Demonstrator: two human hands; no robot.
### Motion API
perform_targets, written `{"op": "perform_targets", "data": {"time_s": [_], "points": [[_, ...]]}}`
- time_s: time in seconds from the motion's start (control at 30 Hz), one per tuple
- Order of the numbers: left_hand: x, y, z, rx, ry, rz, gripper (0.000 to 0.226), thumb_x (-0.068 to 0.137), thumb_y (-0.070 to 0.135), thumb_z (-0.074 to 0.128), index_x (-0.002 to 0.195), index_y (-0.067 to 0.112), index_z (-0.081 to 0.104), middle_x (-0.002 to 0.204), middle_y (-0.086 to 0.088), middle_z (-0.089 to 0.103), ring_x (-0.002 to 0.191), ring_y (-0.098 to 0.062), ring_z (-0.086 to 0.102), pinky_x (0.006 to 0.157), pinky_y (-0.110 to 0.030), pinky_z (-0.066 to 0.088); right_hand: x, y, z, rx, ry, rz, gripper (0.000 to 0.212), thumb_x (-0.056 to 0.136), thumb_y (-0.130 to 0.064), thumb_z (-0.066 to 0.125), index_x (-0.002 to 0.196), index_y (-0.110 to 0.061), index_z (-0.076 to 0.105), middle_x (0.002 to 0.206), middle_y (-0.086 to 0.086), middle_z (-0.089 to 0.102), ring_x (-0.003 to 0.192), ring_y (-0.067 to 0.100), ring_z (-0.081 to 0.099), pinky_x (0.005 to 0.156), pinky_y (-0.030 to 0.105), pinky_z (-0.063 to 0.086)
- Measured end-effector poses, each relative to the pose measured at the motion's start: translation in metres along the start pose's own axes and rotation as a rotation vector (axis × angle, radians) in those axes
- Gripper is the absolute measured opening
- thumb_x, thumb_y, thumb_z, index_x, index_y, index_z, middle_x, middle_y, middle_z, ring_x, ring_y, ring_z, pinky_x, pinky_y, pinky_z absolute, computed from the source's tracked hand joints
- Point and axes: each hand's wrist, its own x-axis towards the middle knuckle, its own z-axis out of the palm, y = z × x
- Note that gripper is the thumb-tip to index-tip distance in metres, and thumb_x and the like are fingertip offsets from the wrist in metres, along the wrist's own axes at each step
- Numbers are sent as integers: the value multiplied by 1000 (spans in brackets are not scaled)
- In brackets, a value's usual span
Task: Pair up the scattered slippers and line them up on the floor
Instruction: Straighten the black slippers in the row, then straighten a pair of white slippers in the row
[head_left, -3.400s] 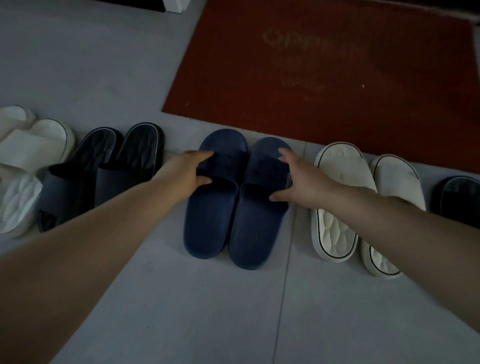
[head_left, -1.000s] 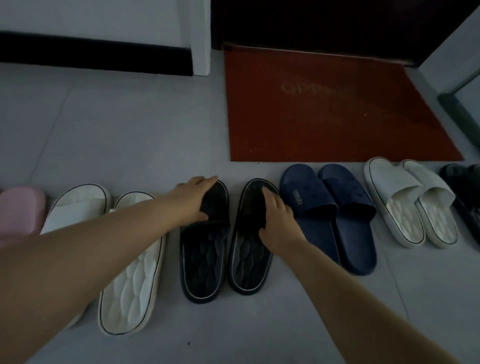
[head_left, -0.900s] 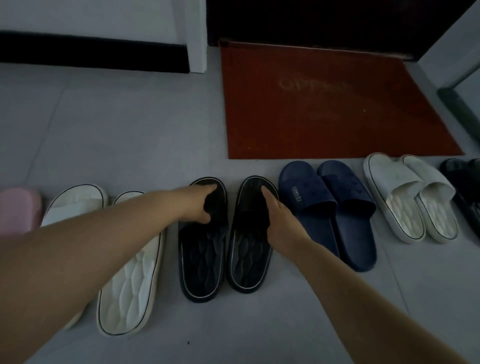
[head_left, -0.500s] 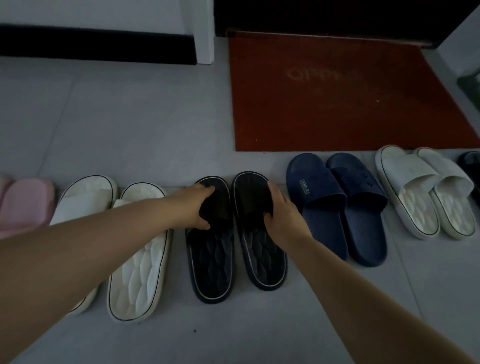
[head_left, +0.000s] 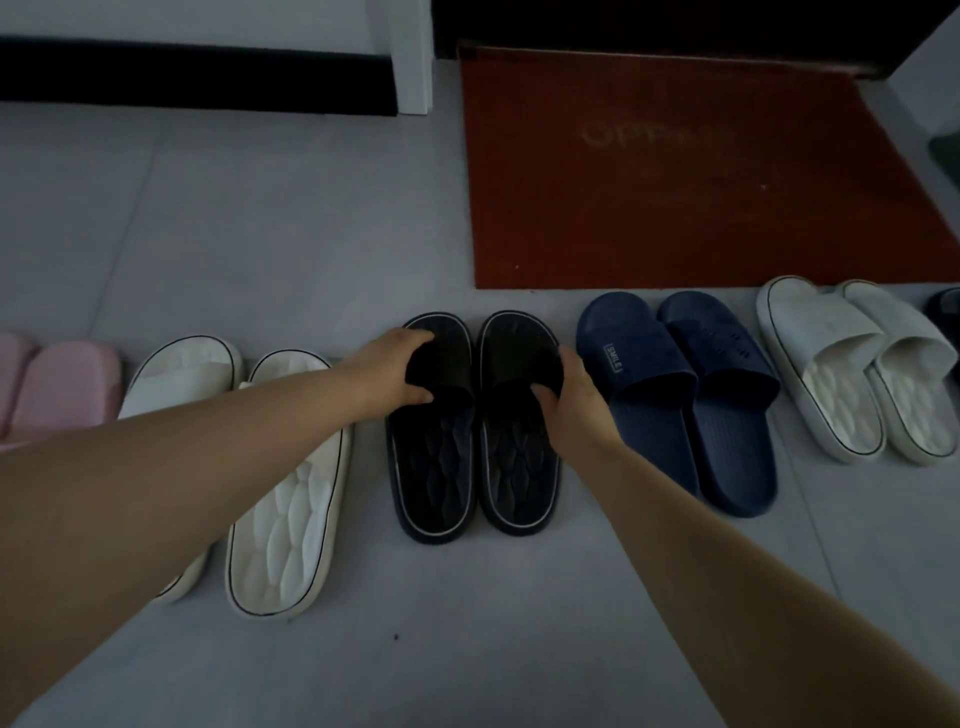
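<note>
Two black slippers lie side by side on the grey floor, toes pointing away from me. My left hand (head_left: 389, 371) grips the strap of the left black slipper (head_left: 434, 467). My right hand (head_left: 576, 400) grips the strap of the right black slipper (head_left: 522, 467). To their right sits a navy pair (head_left: 680, 400), then a white pair (head_left: 857, 374). On the left lies another white pair (head_left: 280, 488), partly hidden by my left forearm. A pink pair (head_left: 57, 384) is at the left edge.
A red doormat (head_left: 691, 176) lies just beyond the navy and white pairs, in front of a dark doorway. A dark slipper (head_left: 946, 312) shows at the right edge. A white door post (head_left: 413, 57) and black skirting stand at the back.
Both hands moved from the navy pair to the black pair. Over the last second they shifted the black slippers closer together and straighter in the row.
</note>
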Motion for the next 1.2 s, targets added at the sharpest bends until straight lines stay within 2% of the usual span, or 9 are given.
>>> {"op": "perform_targets", "data": {"time_s": [0.17,0.3,0.4,0.5,0.57,0.67,0.83,1.03,1.2], "points": [[-6,-2,-25,-24,57,-41,89,75,16,74,146,13,21,151,-15,27,139,-29,29,113,-31,25,1,-37,6,-380,-106,-124,88,82,-20,63,148,-18,5,158,13,4,145,34,2,119,43,8],[-53,-13,-93,-64,97,-215,79,76,6,71,143,12,28,144,-13,40,128,-31,44,102,-33,37,-17,-83,34,-186,-337,-410,88,81,-19,64,148,-22,8,158,10,-1,146,31,-4,119,41,6],[-116,-23,-151,96,40,-343,63,77,1,69,133,6,42,128,-16,54,109,-30,54,87,-26,41,-26,-106,44,52,-467,-383,79,81,-15,63,147,-16,18,156,12,14,145,28,11,118,36,14],[-180,-33,-181,199,-33,-473,52,77,3,70,125,5,51,114,-13,60,92,-22,55,65,-3,43,-32,-120,57,-49,-523,-332,48,81,-15,61,127,-11,48,136,17,49,128,32,45,104,35,38],[-195,-53,-177,188,-95,-523,49,77,3,70,123,8,53,109,-9,60,93,-24,59,65,1,45,-35,-131,74,-217,-587,-301,24,84,-17,55,107,-9,57,121,20,60,113,32,57,90,33,47],[-181,-105,-150,209,-160,-474,48,80,14,69,124,18,50,120,-5,60,102,-18,59,82,-15,46,-51,-144,115,-142,-658,-230,24,85,-24,53,93,-4,62,99,15,70,93,29,66,77,33,53],[-138,-188,-109,224,-73,-274,64,82,25,67,138,17,36,132,2,50,119,-16,47,88,-17,32,-112,-143,187,91,-359,-122,30,86,-38,55,72,-11,52,70,2,62,63,16,58,62,29,43],[-98,-232,-120,425,-240,-123,90,67,57,69,141,26,29,139,-2,48,130,-24,42,113,-40,20,-126,-157,253,333,134,191,20,84,-25,64,99,-15,59,96,1,62,88,15,58,65,19,38],[-76,-232,-115,355,-279,-9,76,62,54,76,126,23,49,125,-8,41,95,-25,51,84,-29,43,-97,-182,254,370,249,263,12,82,-21,65,73,-14,59,64,-6,59,64,15,56,62,27,45]]}}
